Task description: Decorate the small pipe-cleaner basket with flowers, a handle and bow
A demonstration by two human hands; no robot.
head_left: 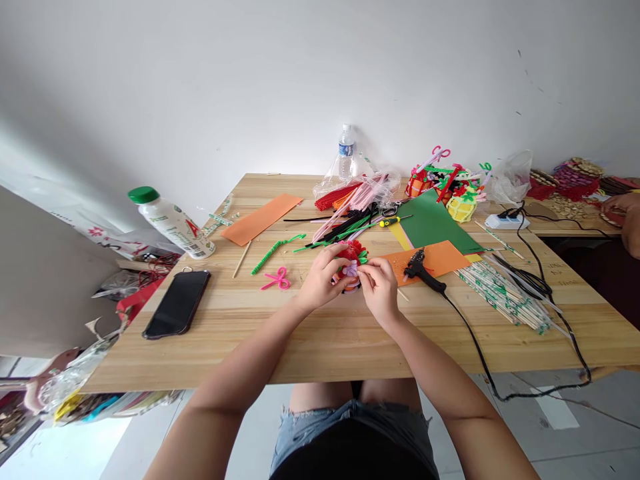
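Observation:
A small craft piece (356, 252) of red, green and purple fuzzy stems stands near the table's middle, between my hands. My left hand (323, 277) is wrapped round its left side, fingers bent over the top. On its right, my right hand (381, 288) pinches the purple part at the front, thumb and forefinger together. My fingers hide much of the piece. A pink looped stem (278, 279) and a green twisted stem (275, 253) lie to the left of my hands. To the right, a black glue gun (423, 270) rests on orange paper (450, 259).
A phone (177, 303) and a green-capped bottle (173, 223) are at the left. Behind are bundled stems (345, 197), a water bottle (346, 152) and green paper (437, 223). Wrapped sticks (505, 297) and a black cable (475, 340) lie right. Another person's hand (625, 213) is at the far right.

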